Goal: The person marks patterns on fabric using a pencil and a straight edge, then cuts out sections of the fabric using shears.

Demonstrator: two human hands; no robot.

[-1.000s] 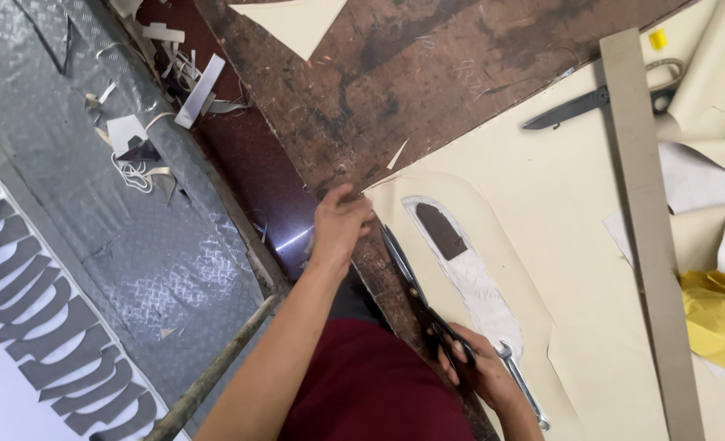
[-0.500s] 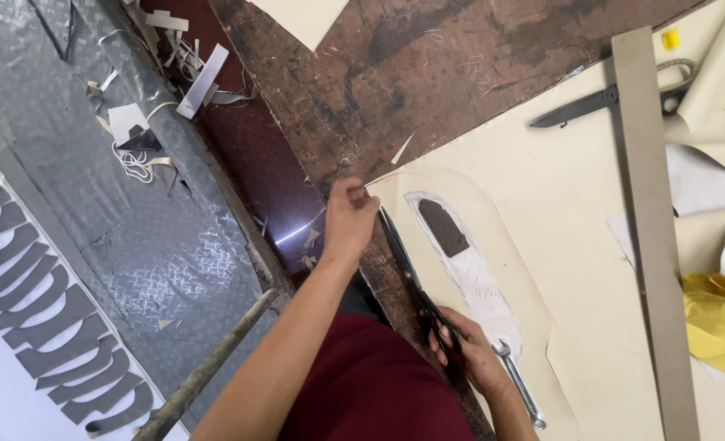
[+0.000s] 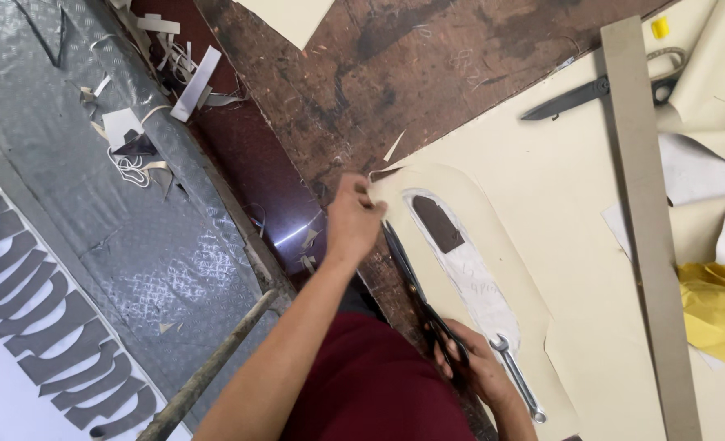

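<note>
While cutting: thin cream sheet (image 3: 542, 245), limp, probably light.
Left hand (image 3: 353, 219): pinches its edge.
Right hand (image 3: 473, 367): closed around black scissors (image 3: 415, 282).

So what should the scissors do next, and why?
Probably close the scissors for another short snip along the curved outline. The left hand pinches the cream sheet's edge taut just ahead of the blades, and the right hand grips the handles.
</note>
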